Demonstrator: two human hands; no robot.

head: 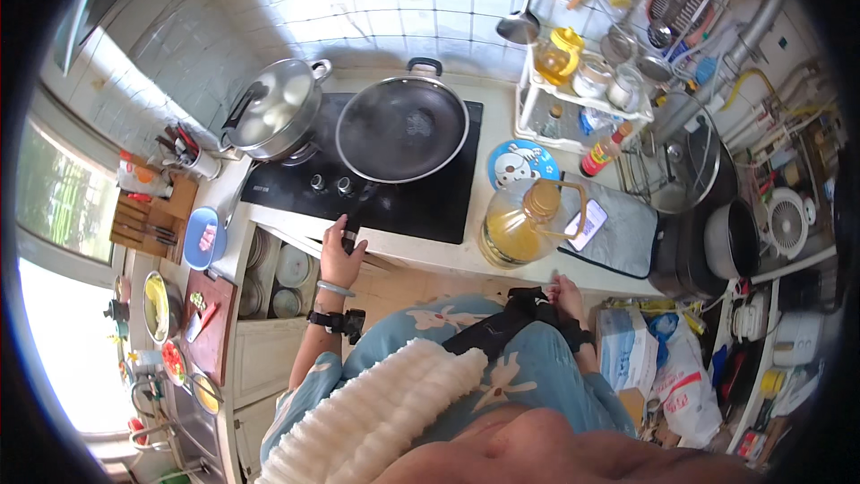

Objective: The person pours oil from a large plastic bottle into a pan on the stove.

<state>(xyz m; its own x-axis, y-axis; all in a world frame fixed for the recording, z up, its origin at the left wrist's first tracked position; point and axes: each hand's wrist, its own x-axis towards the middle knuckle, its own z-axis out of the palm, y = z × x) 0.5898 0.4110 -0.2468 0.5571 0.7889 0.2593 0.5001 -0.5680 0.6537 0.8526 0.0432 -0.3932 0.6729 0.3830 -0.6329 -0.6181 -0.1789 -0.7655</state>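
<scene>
My left hand (342,255) is closed around the black handle (350,234) of a dark wok (402,131), which sits on the right side of a black glass gas hob (430,215). A little oil or water glistens inside the wok, and faint haze hangs over it. Low by the counter's front edge is my right hand (566,296), its fingers partly hidden, so whether it grips anything cannot be made out. Nearest to it stands a large plastic jug of yellow oil (514,232). A phone (586,225) with a lit screen lies behind on a grey mat (628,232).
A glass-lidded pot (275,111) occupies the left burner. Leftward are a blue bowl with meat (203,238), a cutting board with a knife (218,343) and a knife block (144,225). At right are a sauce bottle (605,150), a white rack (527,111) and a saucepan (729,238).
</scene>
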